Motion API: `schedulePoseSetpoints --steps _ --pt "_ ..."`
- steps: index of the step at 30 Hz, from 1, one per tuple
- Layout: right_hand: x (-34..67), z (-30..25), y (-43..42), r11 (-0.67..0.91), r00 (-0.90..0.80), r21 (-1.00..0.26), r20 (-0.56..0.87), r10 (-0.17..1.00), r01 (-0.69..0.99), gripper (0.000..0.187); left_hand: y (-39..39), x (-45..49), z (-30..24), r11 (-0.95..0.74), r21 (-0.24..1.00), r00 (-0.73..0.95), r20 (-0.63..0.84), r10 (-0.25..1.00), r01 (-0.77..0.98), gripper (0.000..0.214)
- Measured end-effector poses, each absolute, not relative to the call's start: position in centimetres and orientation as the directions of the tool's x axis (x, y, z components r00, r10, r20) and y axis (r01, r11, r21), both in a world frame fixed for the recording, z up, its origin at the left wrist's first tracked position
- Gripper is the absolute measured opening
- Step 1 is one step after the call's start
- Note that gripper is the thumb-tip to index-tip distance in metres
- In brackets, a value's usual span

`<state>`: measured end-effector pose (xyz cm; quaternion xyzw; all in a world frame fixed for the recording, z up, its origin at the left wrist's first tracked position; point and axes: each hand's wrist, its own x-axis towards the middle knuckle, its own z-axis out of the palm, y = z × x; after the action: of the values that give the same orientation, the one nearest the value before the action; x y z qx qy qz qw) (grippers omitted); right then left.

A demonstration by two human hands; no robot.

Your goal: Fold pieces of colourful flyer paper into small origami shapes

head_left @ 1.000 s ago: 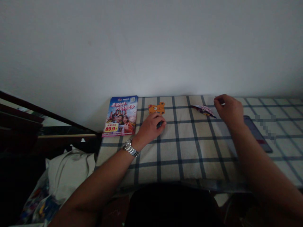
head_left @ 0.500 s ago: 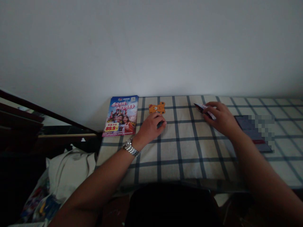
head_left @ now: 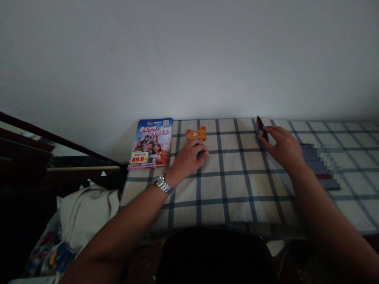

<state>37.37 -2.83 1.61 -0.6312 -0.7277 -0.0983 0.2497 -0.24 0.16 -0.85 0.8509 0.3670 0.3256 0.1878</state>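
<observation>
My left hand [head_left: 191,159], with a metal watch [head_left: 163,184] at its wrist, rests on the checked tablecloth [head_left: 210,183]. Its fingers are curled in, and a dark patch shows between thumb and forefinger; I cannot make out what it is. Just beyond the fingertips lies an orange bear cutout [head_left: 196,134]. My right hand [head_left: 282,150] is closed, pinching a small, thin, dark printed card [head_left: 259,127] between thumb and fingers. The card stands nearly edge-on, tilted, so its printed face is mostly hidden. Whether its lower edge touches the cloth I cannot tell.
A stack of colourful flyers [head_left: 151,144] lies at the table's left end. To the right, partly behind my forearm, is a flat dark grey item [head_left: 318,161], partly pixelated. A white wall [head_left: 207,59] runs along the back. A pale bag [head_left: 89,211] sits low at left.
My right hand has shifted slightly right, turning the card from a low slant to more upright. My left hand has stayed in place.
</observation>
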Motion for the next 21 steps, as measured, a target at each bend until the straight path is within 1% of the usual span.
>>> schedulePoseSetpoints --steps 6,9,16,21 --pt "38.6 1.7 -1.4 0.134 -0.017 -0.215 0.473 0.881 0.967 0.039 0.2 -0.2 -1.0 -0.661 0.556 0.516 0.419 0.747 0.505 0.006" --pt "39.2 1.5 -0.8 0.143 -0.019 -0.226 0.474 0.880 0.963 0.039 0.1 -0.2 -0.9 -0.656 0.556 0.514 0.414 0.751 0.510 0.007" --pt "40.3 1.0 0.1 0.162 -0.054 -0.191 0.471 0.881 0.968 0.039 0.1 -0.2 -1.0 -0.648 0.558 0.513 0.404 0.758 0.518 0.008" --pt "40.4 1.1 0.0 0.154 -0.040 -0.199 0.483 0.875 0.968 0.038 0.2 -0.2 -1.1 -0.650 0.556 0.516 0.403 0.756 0.518 0.007"
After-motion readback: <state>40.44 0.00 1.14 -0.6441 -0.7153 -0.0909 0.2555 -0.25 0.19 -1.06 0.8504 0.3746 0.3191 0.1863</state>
